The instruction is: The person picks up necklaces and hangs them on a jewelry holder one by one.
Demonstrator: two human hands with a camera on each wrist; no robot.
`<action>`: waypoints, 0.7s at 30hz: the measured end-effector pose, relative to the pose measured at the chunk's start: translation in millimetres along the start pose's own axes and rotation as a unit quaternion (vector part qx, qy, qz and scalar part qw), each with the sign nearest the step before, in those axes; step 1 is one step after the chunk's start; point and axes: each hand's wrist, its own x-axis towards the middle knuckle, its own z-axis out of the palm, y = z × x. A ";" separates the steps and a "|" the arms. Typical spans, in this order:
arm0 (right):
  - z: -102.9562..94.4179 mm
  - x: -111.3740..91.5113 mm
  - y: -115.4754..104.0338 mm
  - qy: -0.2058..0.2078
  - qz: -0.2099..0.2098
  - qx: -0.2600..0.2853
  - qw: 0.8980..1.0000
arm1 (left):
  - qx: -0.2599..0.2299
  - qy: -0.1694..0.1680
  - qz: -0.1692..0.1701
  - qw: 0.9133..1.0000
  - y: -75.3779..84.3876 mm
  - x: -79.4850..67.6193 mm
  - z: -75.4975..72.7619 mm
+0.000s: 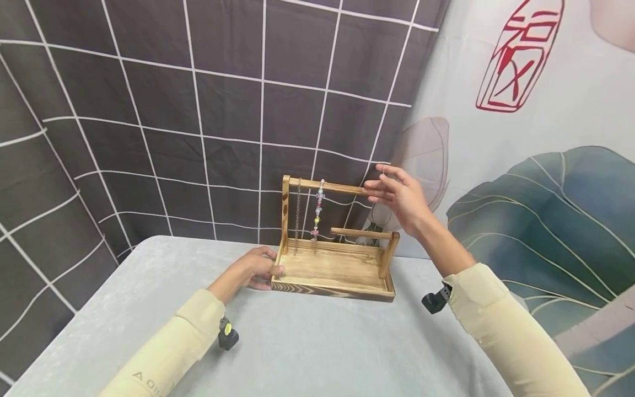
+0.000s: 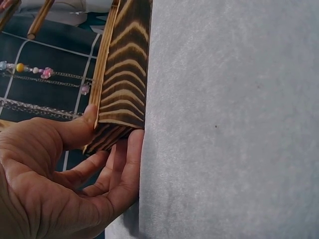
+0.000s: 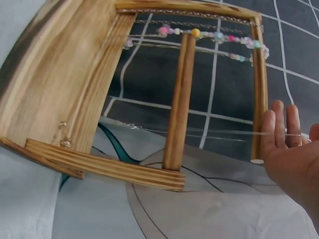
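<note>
A wooden jewelry stand [image 1: 327, 267] has a tray base, a tall upper bar and a shorter lower bar. My left hand [image 1: 258, 268] grips the tray's left front corner, thumb over the rim and fingers against the outside in the left wrist view. My right hand [image 1: 399, 196] is raised at the free right end of the upper bar. It holds a thin, fine necklace [image 3: 132, 126] near the fingertips, its strands stretching down beside the bars. A colorful beaded necklace [image 1: 317, 215] and a silver chain [image 1: 297, 215] hang from the upper bar's left part.
Small gold-colored jewelry pieces [image 3: 65, 134] lie in the tray near the short post. The stand is on a table with a pale grey cloth [image 1: 322, 347]. Behind it hang a dark gridded curtain [image 1: 223, 110] and a light curtain with leaf patterns [image 1: 545, 209].
</note>
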 end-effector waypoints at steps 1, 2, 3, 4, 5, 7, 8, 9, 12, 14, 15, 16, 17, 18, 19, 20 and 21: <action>1.1 -0.3 1.4 -0.001 0.001 -0.005 1.000 | 0.000 0.000 0.001 1.000 0.2 -0.5 -0.3; 2.3 -0.6 2.7 -0.002 0.003 -0.009 1.000 | 0.000 0.000 0.002 1.000 0.2 -0.9 -0.6; 3.4 -0.7 4.3 -0.003 0.005 -0.013 1.000 | 0.000 0.001 0.001 1.000 -0.1 -1.0 -0.9; 4.4 -0.9 6.0 -0.004 0.007 -0.016 1.000 | 0.000 0.002 0.001 1.000 -0.1 -1.3 -0.9; 5.5 -1.1 7.7 -0.004 0.010 -0.016 1.000 | 0.001 0.003 0.001 1.000 0.0 -1.6 -0.8; 7.5 -1.5 11.2 -0.001 0.014 -0.013 1.000 | 0.001 0.003 0.001 1.000 0.3 -1.5 -0.6; 8.5 -2.0 12.8 0.000 0.015 -0.008 1.000 | 0.001 0.002 0.001 1.000 0.8 -1.4 -0.4; 9.4 -2.3 14.6 0.002 0.016 -0.008 1.000 | 0.001 0.002 0.001 1.000 1.0 -1.3 0.0; 12.5 -4.1 19.5 0.005 0.019 -0.006 1.000 | 0.000 -0.001 0.001 1.000 1.9 -1.1 1.0; 15.1 -5.4 22.6 0.004 0.023 -0.002 1.000 | 0.000 -0.002 -0.001 1.000 2.0 -1.3 1.5; 16.4 -6.1 24.3 0.004 0.026 -0.002 1.000 | -0.002 -0.002 -0.003 1.000 1.7 -1.1 1.6; 17.8 -6.9 25.8 0.002 0.028 0.000 1.000 | -0.002 -0.001 -0.003 1.000 1.5 -1.0 1.7; 19.2 -7.6 27.4 0.002 0.030 0.002 1.000 | -0.003 -0.001 -0.003 1.000 1.4 -1.0 1.6; 20.5 -8.1 29.2 0.002 0.032 0.003 0.999 | -0.003 0.000 -0.003 1.000 1.1 -0.9 1.5; 21.8 -8.7 30.8 0.001 0.033 0.001 0.999 | -0.003 0.000 -0.003 1.000 0.9 -0.8 1.4; 23.1 -9.0 32.6 0.001 0.034 -0.002 0.999 | -0.003 0.000 -0.003 1.000 0.7 -0.8 1.2; 24.5 -9.4 34.1 0.000 0.034 -0.004 0.999 | -0.003 0.000 -0.003 1.000 0.7 -0.8 1.0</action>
